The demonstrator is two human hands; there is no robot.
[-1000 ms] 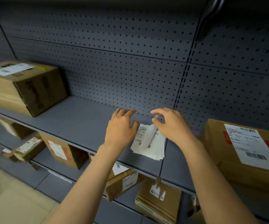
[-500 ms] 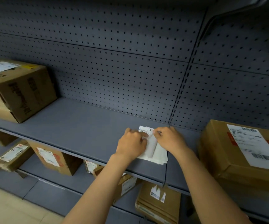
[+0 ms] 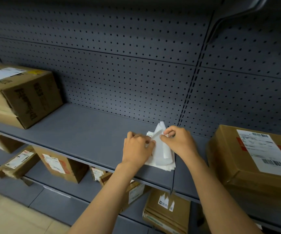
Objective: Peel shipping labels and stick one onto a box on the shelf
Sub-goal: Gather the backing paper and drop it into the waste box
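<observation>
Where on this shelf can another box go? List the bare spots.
Bare: the shelf between the left box and the label stack. Crowded: the stack itself, under both hands, and the narrow strip between it and the right box.

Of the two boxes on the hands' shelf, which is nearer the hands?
The box on the right, bearing a large white barcode label; the other box sits far left.

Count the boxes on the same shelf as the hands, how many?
2: one box at the left end, one box at the right end. More could sit beyond the frame edges.
</observation>
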